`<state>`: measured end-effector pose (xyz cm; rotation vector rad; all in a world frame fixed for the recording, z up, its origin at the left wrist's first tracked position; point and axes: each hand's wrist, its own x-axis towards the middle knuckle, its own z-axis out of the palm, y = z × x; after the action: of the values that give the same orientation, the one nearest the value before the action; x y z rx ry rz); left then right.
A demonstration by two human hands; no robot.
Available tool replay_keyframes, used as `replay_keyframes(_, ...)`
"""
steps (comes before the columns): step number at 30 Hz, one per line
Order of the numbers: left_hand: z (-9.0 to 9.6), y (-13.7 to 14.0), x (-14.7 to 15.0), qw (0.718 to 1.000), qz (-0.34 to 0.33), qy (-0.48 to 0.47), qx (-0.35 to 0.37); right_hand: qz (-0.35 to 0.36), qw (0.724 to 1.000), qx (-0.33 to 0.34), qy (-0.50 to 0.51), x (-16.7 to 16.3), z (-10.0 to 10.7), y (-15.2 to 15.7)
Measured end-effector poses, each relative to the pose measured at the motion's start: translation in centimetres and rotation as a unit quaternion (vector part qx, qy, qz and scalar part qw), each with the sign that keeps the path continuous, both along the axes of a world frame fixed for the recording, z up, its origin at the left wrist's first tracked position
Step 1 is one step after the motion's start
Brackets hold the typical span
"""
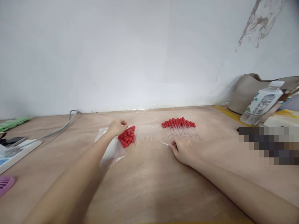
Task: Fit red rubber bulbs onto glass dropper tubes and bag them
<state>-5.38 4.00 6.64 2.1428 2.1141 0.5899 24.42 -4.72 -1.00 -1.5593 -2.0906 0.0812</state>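
My left hand (118, 127) is above the left edge of a pile of red rubber bulbs (127, 138), fingers pinched together. What lies between its fingertips, if anything, is too small to make out. The bulbs lie at the mouth of a clear plastic bag (112, 154). My right hand (183, 151) pinches a thin glass dropper tube (164, 143), its free end pointing left. Between the hands lies a row of bare glass tubes (147, 133). Beyond my right hand, several droppers with red bulbs fitted (179, 124) lie side by side, bulbs pointing to the wall.
On the right stand a plastic bottle (263, 104) and a grey-beige container (243, 90). At left are a white power strip (21, 152) with a grey cable (58, 130), a phone (15, 141) and a pink slotted object (6, 185). A white wall (116, 56) closes off the table's back.
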Motion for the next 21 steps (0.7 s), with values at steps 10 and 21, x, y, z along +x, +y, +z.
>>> replay_keyframes(10, -0.6, 3.6, -0.2, 0.994, 0.006, -0.017, -0.106, -0.004, 1.0, -0.016, -0.013, -0.1, 0.5, -0.3)
replay_keyframes(21, -3.1, -5.9, 4.2, 0.961, -0.208, -0.134, 0.124, -0.02, 0.999, 0.004, 0.033, 0.0, 0.1, -0.1)
